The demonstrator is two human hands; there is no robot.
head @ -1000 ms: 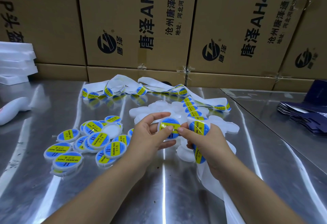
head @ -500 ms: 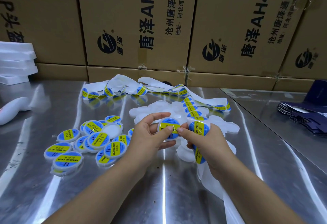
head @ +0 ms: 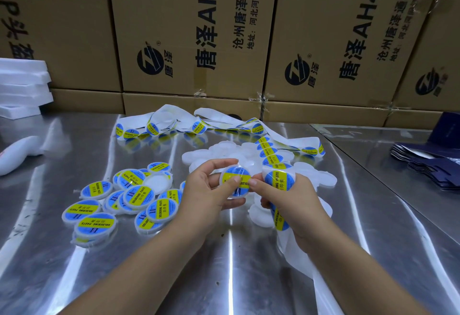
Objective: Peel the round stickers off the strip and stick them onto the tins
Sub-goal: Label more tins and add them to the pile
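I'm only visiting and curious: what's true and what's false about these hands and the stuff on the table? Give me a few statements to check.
1. The left hand holds a tin bearing a blue and yellow sticker. True.
2. The labelled tins lie piled to the right of both hands. False: they lie to the left.
3. The sticker strip runs through the right hand. True.
4. The table is wooden. False: it is shiny metal.
5. Cardboard boxes stand behind the table. True.
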